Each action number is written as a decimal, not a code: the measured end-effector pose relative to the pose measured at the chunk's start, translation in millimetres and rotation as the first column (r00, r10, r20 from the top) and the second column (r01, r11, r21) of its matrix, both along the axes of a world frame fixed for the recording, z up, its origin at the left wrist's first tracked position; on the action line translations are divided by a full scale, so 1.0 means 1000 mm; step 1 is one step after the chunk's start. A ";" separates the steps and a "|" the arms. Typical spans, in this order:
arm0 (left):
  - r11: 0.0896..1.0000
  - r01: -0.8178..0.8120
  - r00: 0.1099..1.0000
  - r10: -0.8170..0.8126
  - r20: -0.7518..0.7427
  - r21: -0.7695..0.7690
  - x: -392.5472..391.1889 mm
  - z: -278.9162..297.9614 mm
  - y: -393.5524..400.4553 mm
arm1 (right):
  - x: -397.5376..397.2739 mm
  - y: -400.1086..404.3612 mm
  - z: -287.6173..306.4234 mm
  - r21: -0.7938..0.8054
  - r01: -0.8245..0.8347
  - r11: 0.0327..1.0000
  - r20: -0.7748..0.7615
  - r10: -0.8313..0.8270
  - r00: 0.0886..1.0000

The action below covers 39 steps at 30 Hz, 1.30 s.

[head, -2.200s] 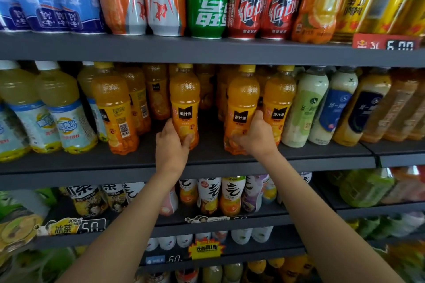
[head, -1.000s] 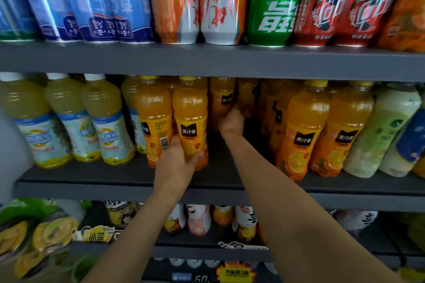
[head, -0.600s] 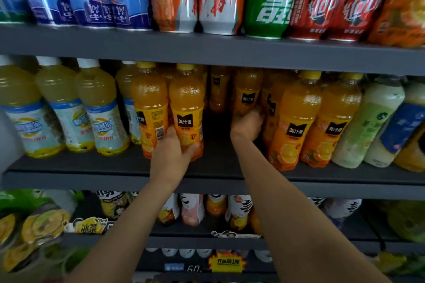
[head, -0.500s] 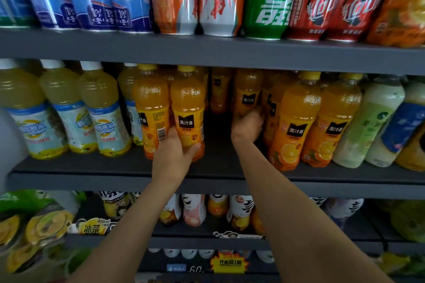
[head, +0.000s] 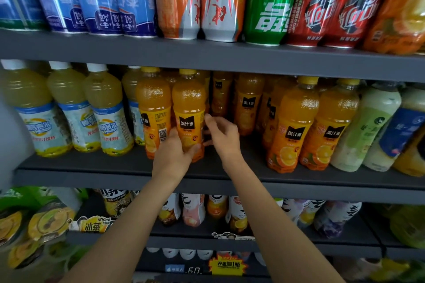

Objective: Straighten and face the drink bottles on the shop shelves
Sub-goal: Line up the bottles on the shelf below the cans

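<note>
Orange juice bottles with yellow caps stand on the middle dark shelf (head: 207, 173). My left hand (head: 176, 149) grips the base of a front orange bottle (head: 189, 108) whose black label faces out. To its left an orange bottle (head: 153, 110) shows its barcode side. My right hand (head: 222, 132) hovers with loosely spread fingers just right of the gripped bottle, in a gap in the row, holding nothing. Behind the gap stands an orange bottle (head: 247, 103) further back. Two front orange bottles (head: 296, 126) stand right of the gap, labels forward.
Pale yellow bottles with white caps (head: 69, 110) fill the shelf's left; green and blue labelled bottles (head: 368, 131) its right. Tall cans (head: 269, 2) line the shelf above. Lower shelves hold smaller bottles (head: 193, 210) and price tags (head: 227, 265).
My right hand has let go of the bottle deep in the row and drawn back left towards the front bottle that my left hand holds. The left hand keeps its grip.
</note>
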<state>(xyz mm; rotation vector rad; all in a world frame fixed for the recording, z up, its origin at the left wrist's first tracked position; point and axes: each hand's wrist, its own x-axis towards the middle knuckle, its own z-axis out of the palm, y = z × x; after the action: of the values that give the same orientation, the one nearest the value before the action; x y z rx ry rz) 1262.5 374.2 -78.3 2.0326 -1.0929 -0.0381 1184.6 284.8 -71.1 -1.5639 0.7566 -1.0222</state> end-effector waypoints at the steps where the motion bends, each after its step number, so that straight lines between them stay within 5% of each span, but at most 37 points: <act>1: 1.000 0.003 1.000 -0.004 -0.007 -0.007 0.000 0.000 0.000 | -0.004 0.003 0.001 0.039 -0.101 0.994 0.028 0.100 0.995; 5: 1.000 0.020 0.999 -0.020 -0.025 -0.014 -0.004 0.002 -0.001 | -0.016 0.004 0.004 -0.094 -0.205 0.974 -0.154 0.189 0.970; 12: 0.987 0.156 0.981 -0.151 -0.124 0.034 -0.033 0.010 -0.041 | -0.044 -0.008 0.002 -0.365 0.165 0.916 -0.248 -0.267 0.931; 18: 0.985 0.167 0.955 -0.172 -0.241 -0.043 -0.062 0.008 -0.080 | -0.069 -0.012 -0.009 -0.365 0.206 0.908 -0.378 -0.346 0.859; 29: 0.992 0.118 0.973 -0.126 -0.191 -0.053 -0.069 0.002 -0.096 | -0.068 -0.006 -0.016 -0.278 0.222 0.935 -0.287 -0.301 0.910; 35: 0.880 0.023 0.992 0.040 0.122 -0.474 -0.049 0.003 -0.026 | -0.047 0.023 -0.001 -0.468 0.253 0.847 -0.092 -0.332 0.939; 39: 0.744 -0.258 0.959 0.273 -0.072 -0.616 -0.004 0.002 0.015 | 0.002 0.044 0.003 -0.384 -0.066 0.921 -0.210 -0.017 0.977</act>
<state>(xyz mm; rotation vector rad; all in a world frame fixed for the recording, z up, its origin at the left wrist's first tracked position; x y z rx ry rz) 1258.6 389.1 -76.4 1.5532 -0.6830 0.4448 1187.1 328.6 -67.7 -2.0466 0.7009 -1.0434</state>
